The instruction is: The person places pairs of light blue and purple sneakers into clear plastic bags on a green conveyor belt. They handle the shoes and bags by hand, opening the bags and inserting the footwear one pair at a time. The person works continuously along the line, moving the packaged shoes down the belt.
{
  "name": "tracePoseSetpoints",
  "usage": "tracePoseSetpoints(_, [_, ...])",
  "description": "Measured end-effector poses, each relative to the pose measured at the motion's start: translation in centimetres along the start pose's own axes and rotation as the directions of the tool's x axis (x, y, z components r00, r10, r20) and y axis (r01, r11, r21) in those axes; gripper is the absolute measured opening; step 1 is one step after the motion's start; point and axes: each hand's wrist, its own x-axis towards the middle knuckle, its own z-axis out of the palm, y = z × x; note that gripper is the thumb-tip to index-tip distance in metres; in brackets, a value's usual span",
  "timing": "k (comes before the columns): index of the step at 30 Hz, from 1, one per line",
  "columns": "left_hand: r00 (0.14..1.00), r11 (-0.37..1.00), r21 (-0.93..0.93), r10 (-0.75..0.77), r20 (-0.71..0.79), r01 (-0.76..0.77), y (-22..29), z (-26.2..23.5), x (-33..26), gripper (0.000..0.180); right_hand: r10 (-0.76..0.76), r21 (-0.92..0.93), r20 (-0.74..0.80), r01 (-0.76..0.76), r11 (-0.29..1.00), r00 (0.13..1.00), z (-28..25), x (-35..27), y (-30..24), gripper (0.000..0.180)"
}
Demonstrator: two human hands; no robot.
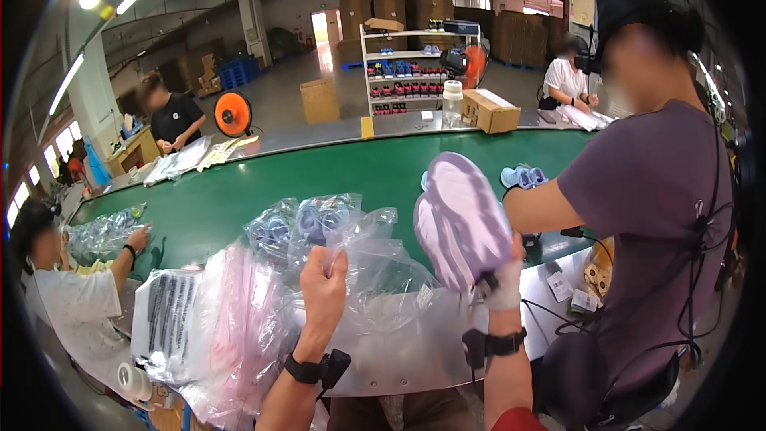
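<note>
Your left hand [323, 283] has its fingers closed, and they seem to pinch the film of the clear bag [387, 275], which spreads loosely to the right, over the near edge of the bench [375, 355]. Your right hand [503, 283] grips the lower end of the shoe [469, 215]; maybe it is a pair laid together, but I cannot tell surely. The shoe is raised over the border of the bench and the green belt [343, 164], just right of the bag.

To do this step well, I would advise you to hold the film by one layer only, so that the mouth can part, and to pull it gently, because such thin film may tear or cling. Hold the shoe firmly at its lower end; if it is a pair, press both together so that neither slips. Please mind the arm [550, 206] of the co-worker, which is near the shoe on its right side.

The pale lilac sole faces you. The long axis is steep: it goes from your right hand upward and a little to the left. The free, rounded end points away from you, toward the belt; whether it is toe or heel, I cannot tell.
</note>
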Motion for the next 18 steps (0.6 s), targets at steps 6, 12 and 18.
tracePoseSetpoints(6, [0.995,0.987,-0.14,0.082,0.058,-0.073,-0.2,0.1,-0.4,0.014,0.371,-0.902,0.328,0.171,0.395,0.869,-0.7,-4.6,-1.3,0.027])
tracePoseSetpoints(12, [0.791,0.893,0.043,0.374,0.484,-0.449,2.2,4.1,-6.7,0.009,0.167,-0.478,0.786,0.757,-0.445,0.595,-4.6,-4.6,10.7,0.015])
tracePoseSetpoints(18, [0.928,0.976,0.193,0.018,0.372,-0.096,3.2,2.4,0.0,0.014,0.618,-0.422,0.551,0.826,-0.373,0.561,2.9,-9.2,7.9,0.028])
